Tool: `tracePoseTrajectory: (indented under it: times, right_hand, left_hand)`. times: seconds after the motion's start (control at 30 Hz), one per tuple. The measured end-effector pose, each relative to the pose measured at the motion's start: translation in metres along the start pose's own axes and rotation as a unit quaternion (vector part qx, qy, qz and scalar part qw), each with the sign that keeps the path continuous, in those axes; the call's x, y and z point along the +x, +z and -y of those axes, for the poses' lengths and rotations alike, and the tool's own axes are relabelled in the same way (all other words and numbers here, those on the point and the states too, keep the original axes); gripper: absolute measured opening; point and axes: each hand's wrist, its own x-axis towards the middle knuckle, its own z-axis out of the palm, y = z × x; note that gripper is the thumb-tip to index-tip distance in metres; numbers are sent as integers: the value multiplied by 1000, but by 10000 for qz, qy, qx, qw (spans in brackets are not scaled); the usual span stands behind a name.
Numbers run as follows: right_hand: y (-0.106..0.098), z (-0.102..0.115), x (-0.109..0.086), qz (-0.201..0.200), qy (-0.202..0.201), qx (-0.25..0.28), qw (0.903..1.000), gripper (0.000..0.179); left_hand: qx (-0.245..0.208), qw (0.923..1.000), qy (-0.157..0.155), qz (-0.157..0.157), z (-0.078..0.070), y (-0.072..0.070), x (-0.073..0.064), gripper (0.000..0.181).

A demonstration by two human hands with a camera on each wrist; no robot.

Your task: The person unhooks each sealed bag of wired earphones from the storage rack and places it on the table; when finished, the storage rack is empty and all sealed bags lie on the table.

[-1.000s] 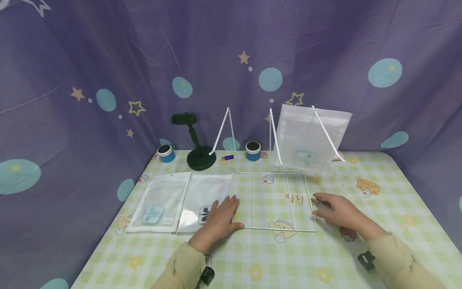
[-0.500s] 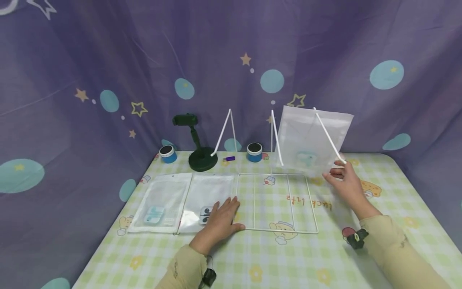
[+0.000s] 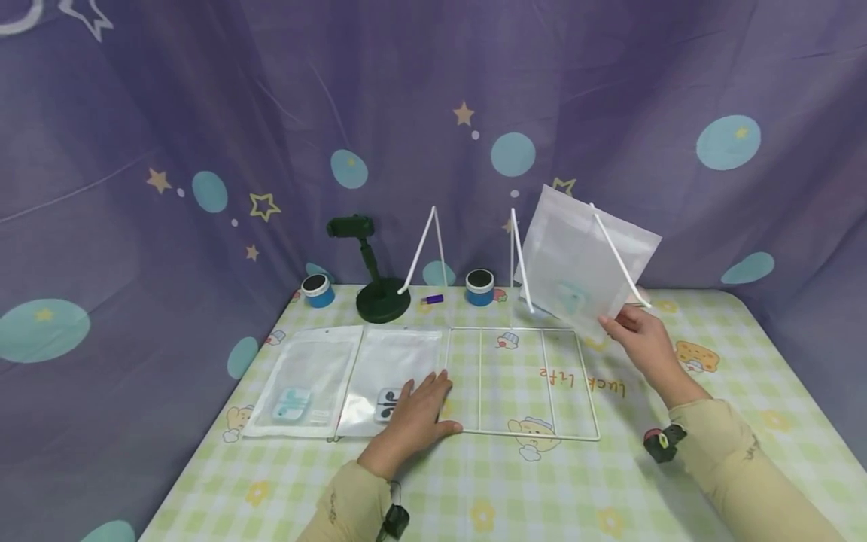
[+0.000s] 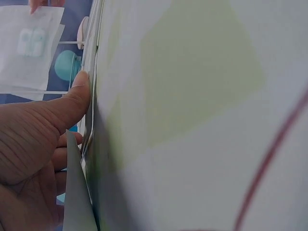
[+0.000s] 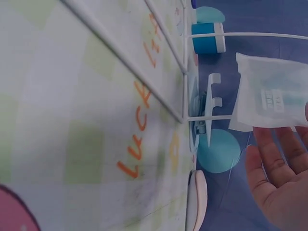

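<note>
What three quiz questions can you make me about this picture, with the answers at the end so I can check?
1. Which hand is holding the raised white pouch?

2. True or false: the left hand is holding the dark phone stand.

3. How many blue jars stand toward the back of the table?

Key:
1. The right hand; it pinches the pouch near its lower corner.
2. False. The left hand is low, at the side of the white wire rack, and the phone stand is farther back, apart from it.
3. Two: one blue jar to the left of the phone stand in the head view, and another blue jar to its right.
</note>
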Motion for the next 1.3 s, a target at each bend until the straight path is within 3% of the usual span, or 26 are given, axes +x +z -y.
tracePoseTrajectory:
  times: [0.3,0.47,1.0,1.3]
  right_hand:
    - [2,7,4,-249,-217,194,9993,39]
    - [-1,8,0,-134,-101,514,9985,43]
    - [-26,8,-33,-85,-412,447,9981,39]
    - [-35,8,-61,68,-609,509,9968,19]
  left_hand:
    - [-84,10000,-40,1,0,0,0,84]
    - [-72,10000,-63,-11,1,2,0,83]
    - [-162,9999,-23,-22,1,1,-1,81]
    - [-156,9999,-5,-18,3,2,-1,80]
